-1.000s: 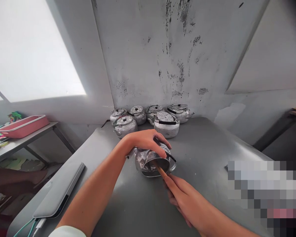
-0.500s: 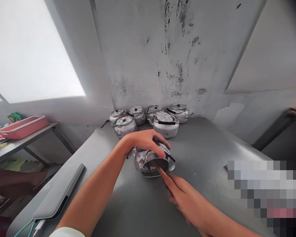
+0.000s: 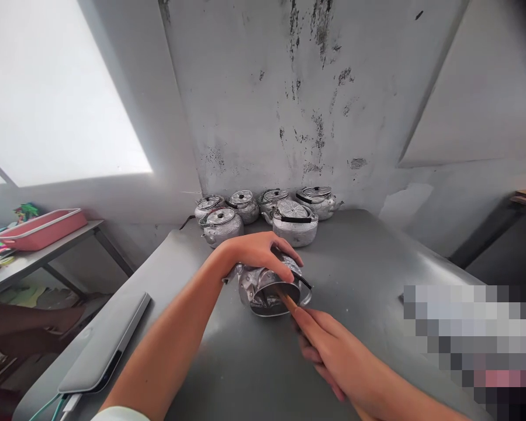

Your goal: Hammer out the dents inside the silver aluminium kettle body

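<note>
A dented silver metal kettle (image 3: 248, 286) lies tipped on the table with its round opening facing me. My left hand (image 3: 267, 254) is curled over the kettle's upper side, fingers behind and thumb near the rim. The kettle's black handle (image 3: 301, 280) shows just right of the thumb. My right hand (image 3: 324, 342) is closed around a wooden stick-like handle (image 3: 289, 302), whose far end goes into the kettle's opening. What is on that end is hidden inside.
Several lidded silver kettles (image 3: 294, 231) stand along the back of the grey table (image 3: 254, 374). A grey power bank (image 3: 107, 345) with cables lies at left. On a side table sits a pink tray (image 3: 48, 229). A blurred-out patch (image 3: 469, 333) covers the right side.
My right hand has drawn back slightly, down and to the right, with the wooden handle. My left hand and the kettle stay almost where they were.
</note>
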Available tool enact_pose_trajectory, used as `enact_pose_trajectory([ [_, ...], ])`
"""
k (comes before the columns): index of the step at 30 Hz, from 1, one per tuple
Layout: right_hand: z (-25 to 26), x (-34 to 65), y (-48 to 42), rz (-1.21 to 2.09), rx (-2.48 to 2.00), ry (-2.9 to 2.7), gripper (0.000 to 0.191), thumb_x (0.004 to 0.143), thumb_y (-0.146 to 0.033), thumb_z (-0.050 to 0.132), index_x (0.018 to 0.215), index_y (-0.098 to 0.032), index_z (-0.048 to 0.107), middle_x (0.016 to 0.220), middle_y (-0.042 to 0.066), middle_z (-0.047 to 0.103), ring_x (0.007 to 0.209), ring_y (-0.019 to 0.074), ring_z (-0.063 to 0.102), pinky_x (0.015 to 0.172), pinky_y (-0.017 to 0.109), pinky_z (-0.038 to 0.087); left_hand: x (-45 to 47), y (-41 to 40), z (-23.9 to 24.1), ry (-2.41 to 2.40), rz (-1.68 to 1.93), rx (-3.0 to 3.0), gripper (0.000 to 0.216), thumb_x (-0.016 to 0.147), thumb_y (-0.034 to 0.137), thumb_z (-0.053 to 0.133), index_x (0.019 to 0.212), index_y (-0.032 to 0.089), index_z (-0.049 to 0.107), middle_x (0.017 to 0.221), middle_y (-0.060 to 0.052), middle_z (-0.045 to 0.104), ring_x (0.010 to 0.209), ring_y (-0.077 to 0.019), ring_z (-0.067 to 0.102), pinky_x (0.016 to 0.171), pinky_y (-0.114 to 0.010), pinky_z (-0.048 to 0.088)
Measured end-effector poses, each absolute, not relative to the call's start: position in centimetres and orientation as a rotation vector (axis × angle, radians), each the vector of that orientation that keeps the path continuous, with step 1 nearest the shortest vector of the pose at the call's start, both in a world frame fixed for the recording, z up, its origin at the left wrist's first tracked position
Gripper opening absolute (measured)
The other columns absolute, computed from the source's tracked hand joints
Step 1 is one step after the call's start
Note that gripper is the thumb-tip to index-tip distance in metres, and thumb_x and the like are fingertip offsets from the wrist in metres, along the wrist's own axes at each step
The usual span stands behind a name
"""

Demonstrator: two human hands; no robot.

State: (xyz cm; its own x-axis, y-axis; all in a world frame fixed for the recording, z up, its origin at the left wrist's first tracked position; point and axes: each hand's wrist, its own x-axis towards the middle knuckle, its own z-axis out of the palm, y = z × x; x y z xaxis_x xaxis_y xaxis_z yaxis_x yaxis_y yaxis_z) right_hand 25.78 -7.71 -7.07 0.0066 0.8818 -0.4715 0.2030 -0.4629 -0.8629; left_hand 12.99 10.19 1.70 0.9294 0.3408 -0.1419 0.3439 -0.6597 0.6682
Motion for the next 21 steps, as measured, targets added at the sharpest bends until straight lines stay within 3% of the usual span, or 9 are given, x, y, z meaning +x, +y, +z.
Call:
enact_pose_trajectory([
  [11,-6.75,25.67,-7.55,1.512,-1.736,-1.127,0.042,0.101,-0.055,0.025,0.087,-0.021,0.046,0.059,-0.010,0.032,0.038,0.0048,0.025,0.030,0.015,0.027,13.08,10.26,1.63,0.458,0.004,2.357,0.044,0.071,0.043,0.077,0.113,0.028,0.074,0.120,0.002,0.067,0.111,-0.0227,0.060,0.100,-0.027,0.042],
  [21,-6.51,25.75,-7.62,1.514,-1.778,-1.072,0.043,0.100,-0.057,0.025,0.091,-0.021,0.047,0.062,-0.009,0.035,0.040,0.0054,0.025,0.031,0.015,0.027,13.05,10.19,1.75,0.448,-0.001,2.350,0.045,0.071,0.042,0.077,0.113,0.027,0.074,0.121,0.001,0.067,0.112,-0.0235,0.060,0.099,-0.028,0.043],
])
